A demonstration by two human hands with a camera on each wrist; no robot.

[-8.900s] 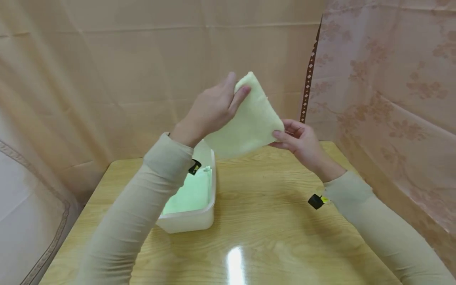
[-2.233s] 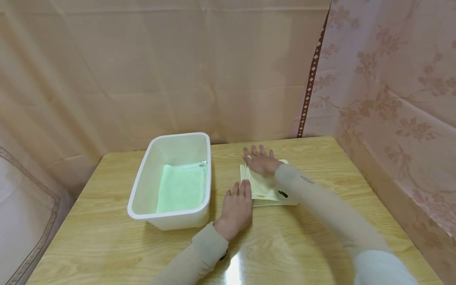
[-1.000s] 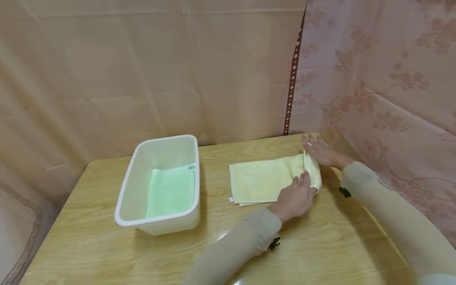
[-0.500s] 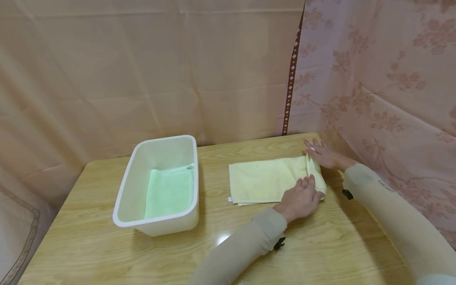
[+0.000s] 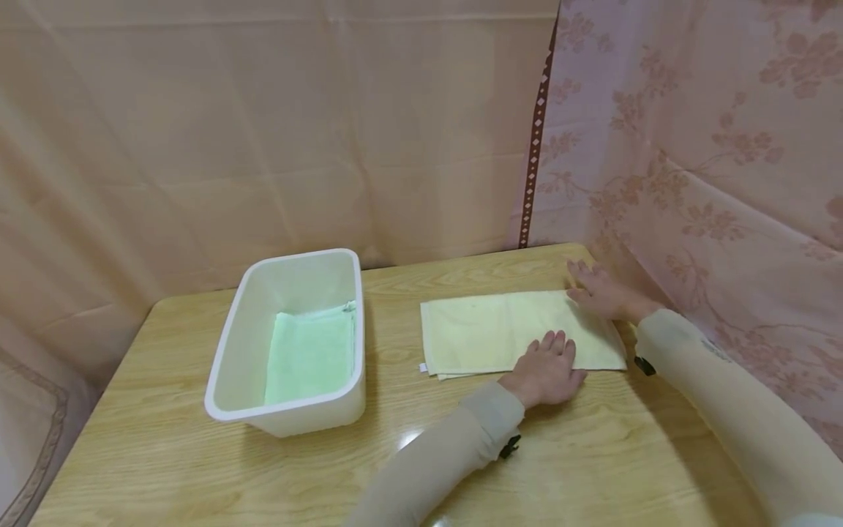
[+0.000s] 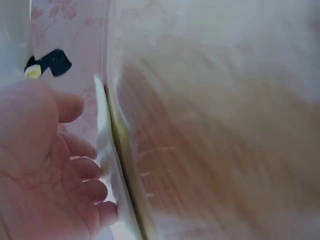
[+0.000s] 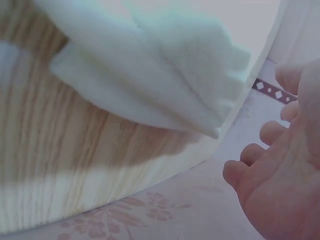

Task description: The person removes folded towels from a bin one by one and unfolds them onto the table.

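Observation:
A pale yellow towel (image 5: 474, 333) lies lengthwise on the table, folded into a long strip with a small white tag at its left corner. Over its near edge my left hand (image 5: 546, 369) rests with fingers stretched out. My right hand (image 5: 602, 293) is at the far right corner, fingers spread, overlapping the towel in the head view. From the left wrist, the left hand (image 6: 45, 165) appears with relaxed fingers beside the towel's edge. The right wrist view has the right hand (image 7: 280, 170) apart from the cloth (image 7: 150, 85), its fingers loosely bent and holding nothing.
A white plastic bin (image 5: 358, 322) stands left of the yellow towel, with folded light green towels (image 5: 309, 359) inside. The wooden table (image 5: 197, 468) ends at a beige curtain (image 5: 263, 146) behind and a floral pink one (image 5: 711, 183) on the right.
The yellow towel went from a folded square held over the bin to the table and was opened out. Its gathered right end now lies flat; my left hand has shifted slightly left.

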